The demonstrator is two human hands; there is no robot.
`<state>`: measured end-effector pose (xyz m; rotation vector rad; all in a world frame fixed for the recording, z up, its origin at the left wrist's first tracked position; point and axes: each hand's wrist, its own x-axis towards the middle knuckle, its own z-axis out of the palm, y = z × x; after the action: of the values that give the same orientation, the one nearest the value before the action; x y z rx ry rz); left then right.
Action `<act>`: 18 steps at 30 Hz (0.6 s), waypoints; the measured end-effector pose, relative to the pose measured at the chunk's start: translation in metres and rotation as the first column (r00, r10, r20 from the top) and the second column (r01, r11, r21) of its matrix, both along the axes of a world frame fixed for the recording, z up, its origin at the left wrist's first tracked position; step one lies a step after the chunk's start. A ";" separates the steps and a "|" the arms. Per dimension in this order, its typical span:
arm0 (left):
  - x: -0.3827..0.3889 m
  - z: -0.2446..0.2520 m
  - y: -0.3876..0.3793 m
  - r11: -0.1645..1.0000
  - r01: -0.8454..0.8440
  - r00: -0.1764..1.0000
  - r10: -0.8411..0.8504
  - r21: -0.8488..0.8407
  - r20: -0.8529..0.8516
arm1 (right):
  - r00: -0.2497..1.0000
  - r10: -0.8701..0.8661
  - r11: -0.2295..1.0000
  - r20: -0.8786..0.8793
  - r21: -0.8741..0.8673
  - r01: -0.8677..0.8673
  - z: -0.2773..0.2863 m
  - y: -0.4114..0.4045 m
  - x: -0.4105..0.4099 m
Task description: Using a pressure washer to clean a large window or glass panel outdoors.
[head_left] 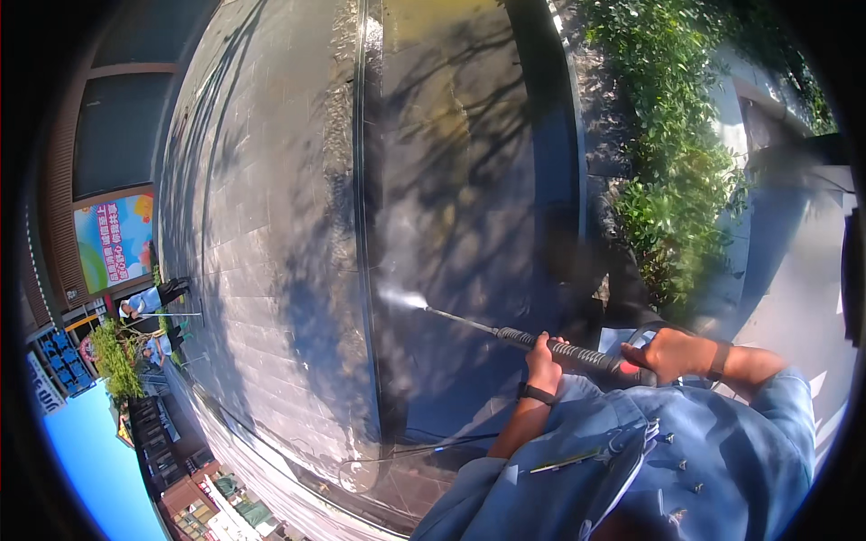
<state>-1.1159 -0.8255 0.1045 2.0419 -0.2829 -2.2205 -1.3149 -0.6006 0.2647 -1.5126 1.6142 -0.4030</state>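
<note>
A black pressure washer lance (pixel 467 320) points away from my body across wet stone paving. White water spray (pixel 404 297) leaves its nozzle close to a dark channel strip (pixel 369 203) in the ground. My left hand (pixel 544 368) is wrapped around the lance's ribbed grip, with a dark band on the wrist. Further back, my right hand (pixel 676 355) grips the rear handle (pixel 629 370), which has a red part; its fingers partly hide the handle. The trigger cannot be made out. A blue work shirt (pixel 731 453) covers my chest and arms.
A green hedge (pixel 676 203) runs along a stone edge on the right. A dark hose (pixel 433 448) lies across the paving to the lower left. Two people (pixel 145 301) in blue shirts stand by shopfronts in the distance; one has a long pole. Tree shadows fall over the ground.
</note>
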 end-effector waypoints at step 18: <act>-0.141 0.079 0.053 0.898 0.414 0.838 -0.440 -0.151 -0.323 | 0.876 -0.451 0.840 -0.172 0.249 0.481 0.094 0.072 0.055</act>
<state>-1.2567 -0.7729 0.1831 1.6160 -0.8429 -2.7239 -1.2601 -0.5284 0.3587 -0.9251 2.0340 -0.3362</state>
